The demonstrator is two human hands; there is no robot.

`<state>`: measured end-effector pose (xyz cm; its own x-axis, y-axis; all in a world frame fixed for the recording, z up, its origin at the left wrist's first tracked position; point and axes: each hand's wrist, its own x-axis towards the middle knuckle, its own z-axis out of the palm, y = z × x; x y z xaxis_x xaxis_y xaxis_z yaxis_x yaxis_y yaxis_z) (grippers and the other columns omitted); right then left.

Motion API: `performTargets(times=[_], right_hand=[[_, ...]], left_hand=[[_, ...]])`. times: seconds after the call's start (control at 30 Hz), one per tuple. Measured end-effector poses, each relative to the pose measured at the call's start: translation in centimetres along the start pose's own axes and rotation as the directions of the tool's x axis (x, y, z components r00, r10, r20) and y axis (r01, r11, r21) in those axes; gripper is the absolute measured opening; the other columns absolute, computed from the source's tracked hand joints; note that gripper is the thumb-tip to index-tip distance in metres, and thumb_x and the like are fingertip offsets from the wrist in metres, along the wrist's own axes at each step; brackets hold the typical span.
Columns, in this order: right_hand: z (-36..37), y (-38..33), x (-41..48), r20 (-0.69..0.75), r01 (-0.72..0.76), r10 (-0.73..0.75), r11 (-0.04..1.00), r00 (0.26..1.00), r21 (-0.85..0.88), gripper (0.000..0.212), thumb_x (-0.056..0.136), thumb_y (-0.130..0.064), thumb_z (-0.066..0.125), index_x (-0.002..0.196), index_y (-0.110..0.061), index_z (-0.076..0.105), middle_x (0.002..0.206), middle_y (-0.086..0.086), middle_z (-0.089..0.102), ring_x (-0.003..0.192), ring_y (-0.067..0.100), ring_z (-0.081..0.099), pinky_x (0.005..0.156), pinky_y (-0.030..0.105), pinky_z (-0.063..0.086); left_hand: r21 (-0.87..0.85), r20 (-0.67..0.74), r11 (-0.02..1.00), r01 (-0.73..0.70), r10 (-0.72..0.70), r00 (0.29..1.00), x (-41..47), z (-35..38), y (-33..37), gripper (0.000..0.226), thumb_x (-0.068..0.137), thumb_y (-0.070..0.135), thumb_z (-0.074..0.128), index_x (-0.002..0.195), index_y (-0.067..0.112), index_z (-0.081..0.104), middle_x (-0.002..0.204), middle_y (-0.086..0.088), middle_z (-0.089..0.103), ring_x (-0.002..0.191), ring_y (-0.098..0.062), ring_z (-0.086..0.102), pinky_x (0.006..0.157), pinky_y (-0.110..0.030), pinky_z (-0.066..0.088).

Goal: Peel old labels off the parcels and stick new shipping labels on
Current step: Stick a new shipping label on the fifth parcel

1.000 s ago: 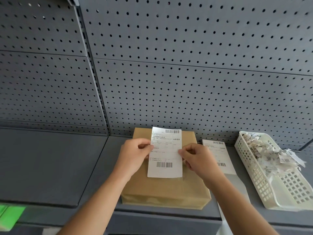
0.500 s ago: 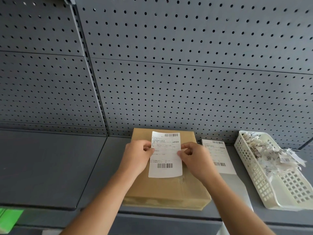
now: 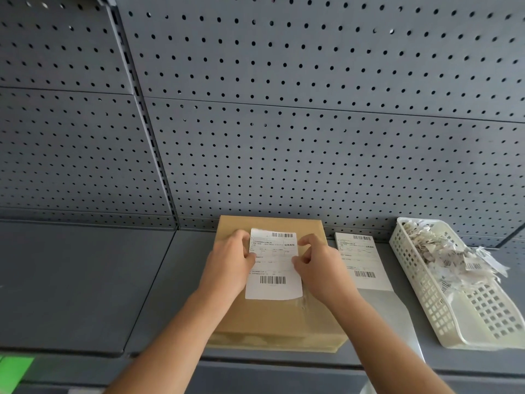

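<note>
Two bare hands hold one white rectangular paper shipping label (image 3: pixel 274 268) by its side edges. The left hand (image 3: pixel 230 263) pinches the left edge and the right hand (image 3: pixel 318 265) pinches the right edge, fingers curled. The label lies over the top face of the brown cardboard parcel (image 3: pixel 272 319), which sits on the matte grey metal shelf (image 3: pixel 85 280) against the perforated grey back panel (image 3: pixel 312 152). The label carries two barcodes; its small print is illegible. To the right lie a second printed white label (image 3: pixel 360 260) and a white plastic lattice basket (image 3: pixel 426 294) of torn paper scraps (image 3: pixel 443 251).
</note>
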<state>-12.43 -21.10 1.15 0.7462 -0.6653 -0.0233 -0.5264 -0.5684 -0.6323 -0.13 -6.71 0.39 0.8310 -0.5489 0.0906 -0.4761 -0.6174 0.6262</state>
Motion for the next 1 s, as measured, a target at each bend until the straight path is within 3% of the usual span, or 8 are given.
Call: performTargets(times=[0.2, 0.27, 0.4, 0.53, 0.7, 0.83, 0.93, 1.0], right_hand=[[0.2, -0.1, 0.0, -0.012, 0.006, -0.006, 0.999, 1.0, -0.043, 0.026, 0.093, -0.019, 0.057, 0.119, -0.022, 0.054, 0.075, -0.006, 0.063, 0.067, 0.013, 0.06, 0.06, 0.032, 0.05], [0.3, -0.1, -0.1, -0.015, 0.015, -0.016, 0.998, 1.0, -0.065, 0.025, 0.093, -0.018, 0.057, 0.118, -0.021, 0.054, 0.08, -0.005, 0.064, 0.069, 0.015, 0.061, 0.064, 0.035, 0.054], [0.4, -0.1, -0.1, -0.04, 0.061, -0.067, 0.987, 0.997, -0.149, 0.026, 0.094, -0.02, 0.055, 0.12, -0.019, 0.057, 0.098, -0.005, 0.061, 0.08, 0.018, 0.061, 0.067, 0.033, 0.051], [1.0, -0.1, 0.0, -0.089, 0.209, -0.24, 0.94, 0.967, -0.271, 0.03, 0.095, -0.023, 0.052, 0.124, -0.018, 0.059, 0.115, -0.005, 0.058, 0.106, 0.02, 0.055, 0.078, 0.029, 0.045], [2.2, -0.3, 0.4, -0.028, 0.376, -0.418, 0.842, 0.908, -0.386, 0.04, 0.098, -0.028, 0.051, 0.135, -0.017, 0.055, 0.137, -0.006, 0.055, 0.135, 0.019, 0.043, 0.106, 0.037, 0.039], [3.0, -0.4, 0.9, 0.117, 0.44, -0.43, 0.814, 0.895, -0.379, 0.052, 0.102, -0.032, 0.031, 0.152, -0.017, 0.035, 0.156, -0.005, 0.038, 0.15, 0.016, 0.021, 0.121, 0.03, 0.016], [3.5, -0.4, 1.2, 0.176, 0.453, -0.418, 0.804, 0.891, -0.384, 0.074, 0.09, -0.042, 0.002, 0.157, -0.018, 0.023, 0.163, -0.003, 0.025, 0.152, 0.015, 0.014, 0.121, 0.028, 0.002], [3.6, -0.3, 1.2, 0.197, 0.456, -0.411, 0.794, 0.89, -0.403, 0.083, 0.084, -0.045, -0.007, 0.159, -0.019, 0.016, 0.165, -0.004, 0.017, 0.153, 0.012, 0.008, 0.12, 0.027, -0.005]], left_hand=[[0.006, -0.003, 1.0, -0.015, 0.015, 1.0, -0.1, -0.1, 0.0, 0.027, 0.096, 0.02, 0.066, 0.122, 0.024, 0.059, 0.094, 0.012, 0.056, 0.076, 0.0, 0.052, 0.058, -0.019, 0.036], [0.033, -0.009, 0.998, -0.059, 0.06, 0.998, -0.2, -0.1, 0.0, 0.031, 0.096, 0.021, 0.066, 0.125, 0.024, 0.058, 0.102, 0.012, 0.052, 0.081, -0.003, 0.053, 0.065, -0.022, 0.038], [0.159, -0.003, 0.97, -0.187, 0.189, 0.982, -0.5, -0.2, -0.5, 0.04, 0.099, 0.026, 0.06, 0.139, 0.025, 0.053, 0.128, 0.014, 0.051, 0.119, -0.009, 0.051, 0.09, -0.027, 0.046], [0.189, 0.055, 0.935, -0.3, 0.295, 0.954, -0.5, -0.2, -0.7, 0.048, 0.103, 0.027, 0.051, 0.151, 0.024, 0.045, 0.154, 0.014, 0.04, 0.143, -0.008, 0.034, 0.114, -0.023, 0.027], [0.239, 0.173, 0.877, -0.417, 0.384, 0.907, 0.3, -0.3, -0.7, 0.055, 0.109, 0.036, 0.036, 0.16, 0.021, 0.025, 0.167, 0.01, 0.019, 0.154, -0.004, 0.007, 0.117, -0.017, -0.006], [0.275, 0.256, 0.84, -0.468, 0.405, 0.878, 1.0, 0.4, -1.0, 0.056, 0.11, 0.035, 0.028, 0.162, 0.022, 0.014, 0.169, 0.011, 0.008, 0.154, -0.002, -0.002, 0.123, -0.023, -0.007], [0.285, 0.307, 0.832, -0.477, 0.392, 0.867, 1.3, 0.9, -0.9, 0.058, 0.109, 0.038, 0.023, 0.163, 0.02, 0.009, 0.169, 0.008, 0.003, 0.154, -0.002, -0.004, 0.125, -0.026, -0.005], [0.31, 0.334, 0.827, -0.469, 0.367, 0.868, 1.4, 1.2, -1.1, 0.066, 0.103, 0.049, 0.008, 0.163, 0.02, 0.005, 0.17, 0.007, 0.0, 0.154, -0.003, -0.005, 0.124, -0.025, -0.006]])
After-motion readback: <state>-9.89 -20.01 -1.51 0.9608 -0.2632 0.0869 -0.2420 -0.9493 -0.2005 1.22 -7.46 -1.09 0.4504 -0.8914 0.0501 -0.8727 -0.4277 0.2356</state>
